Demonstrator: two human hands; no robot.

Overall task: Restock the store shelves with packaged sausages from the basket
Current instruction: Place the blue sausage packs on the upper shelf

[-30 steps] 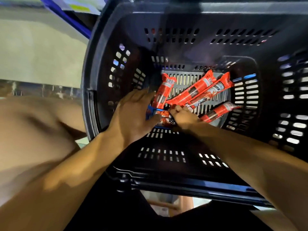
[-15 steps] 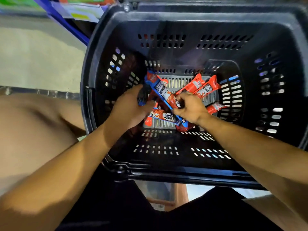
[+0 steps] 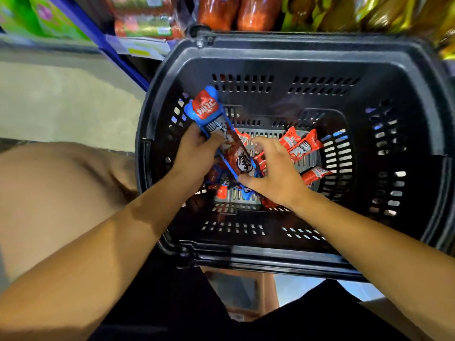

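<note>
A black basket [image 3: 283, 49] is sitting in front of the person, with stocked shelves [image 3: 221, 13] showing at the far edge. The left hand [image 3: 194, 153] is gripping a blue-edged sausage pack [image 3: 221, 134], lifting its far end above the basket floor. The right hand [image 3: 273, 175] is hovering over the pack's near end, fingers spread and holding nothing. Several red packs [image 3: 301, 146] are lying on the floor at right, more under the hands. Judging by this, restocking is nearing its end, though a handful remain.
</note>
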